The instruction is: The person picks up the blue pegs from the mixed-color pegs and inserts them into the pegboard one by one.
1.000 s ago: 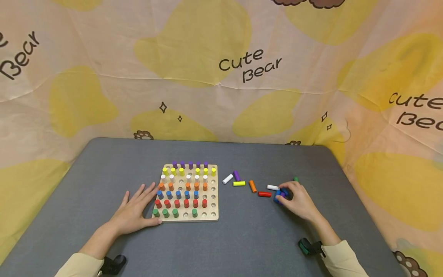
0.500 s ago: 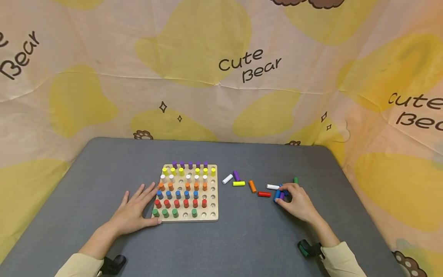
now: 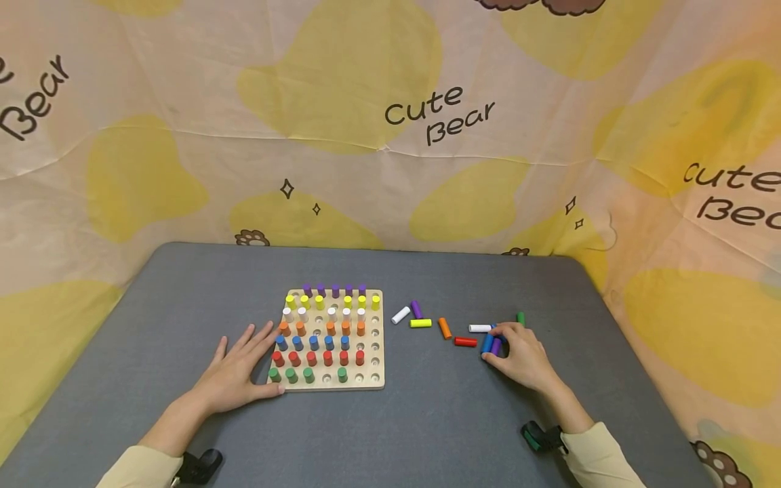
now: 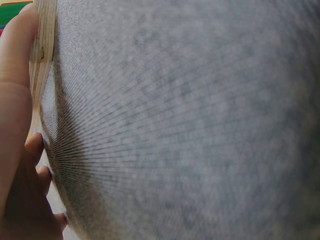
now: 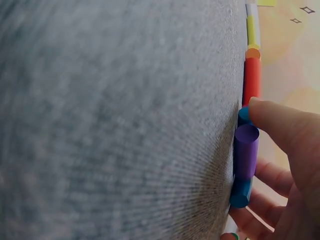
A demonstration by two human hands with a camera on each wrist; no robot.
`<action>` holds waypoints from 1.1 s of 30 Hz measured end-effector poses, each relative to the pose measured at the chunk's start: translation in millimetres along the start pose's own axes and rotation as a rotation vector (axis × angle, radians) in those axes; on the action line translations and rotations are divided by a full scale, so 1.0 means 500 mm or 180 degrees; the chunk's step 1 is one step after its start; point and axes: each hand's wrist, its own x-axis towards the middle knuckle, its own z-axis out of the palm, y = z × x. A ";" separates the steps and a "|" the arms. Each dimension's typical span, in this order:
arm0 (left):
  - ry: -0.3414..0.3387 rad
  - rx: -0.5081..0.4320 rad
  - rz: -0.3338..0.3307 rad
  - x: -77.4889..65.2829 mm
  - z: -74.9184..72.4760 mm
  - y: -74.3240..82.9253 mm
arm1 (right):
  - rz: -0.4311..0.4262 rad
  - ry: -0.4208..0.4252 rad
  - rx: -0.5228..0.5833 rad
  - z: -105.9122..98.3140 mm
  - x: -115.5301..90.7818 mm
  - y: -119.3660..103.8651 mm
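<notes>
My left hand lies with spread fingers at the left edge of a wooden pegboard, its thumb at the near left corner. Coloured pegs stand upright in the board in rows, green nearest and purple farthest. In the left wrist view the thumb presses the board's edge. On the right, my right hand pinches a blue peg between thumb and index finger, lengthwise, down at the table. A purple peg lies under the hand, beside a second blue peg.
Loose pegs lie between board and right hand: white, purple, yellow, orange and red. Another white peg is close to the right fingertips. A green peg lies behind that hand. Patterned cloth hangs beyond the table.
My right hand has shifted slightly left, its thumb and index finger now at the two ends of the blue peg. The purple peg beside it has moved slightly too. The left hand stays put.
</notes>
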 end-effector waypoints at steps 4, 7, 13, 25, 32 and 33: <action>0.0000 -0.0011 0.0000 -0.001 -0.001 0.001 | 0.0030 0.0006 -0.0055 0.003 0.000 -0.001; 0.0003 -0.0021 0.0001 -0.002 -0.002 0.002 | 0.0046 0.0017 -0.0059 0.004 0.001 -0.003; 0.0002 -0.0014 0.0011 -0.001 -0.002 0.000 | 0.0061 0.0016 -0.0011 0.000 0.000 -0.006; 0.0000 0.0004 0.0018 0.001 0.000 -0.001 | -0.0033 0.0089 0.0300 -0.017 0.003 -0.011; 0.0020 -0.0013 0.0035 0.000 0.001 0.000 | 0.0017 0.0137 0.0396 -0.019 0.013 -0.016; 0.0021 -0.0010 0.0035 0.000 0.001 0.000 | 0.0022 0.0145 0.0402 -0.018 0.015 -0.017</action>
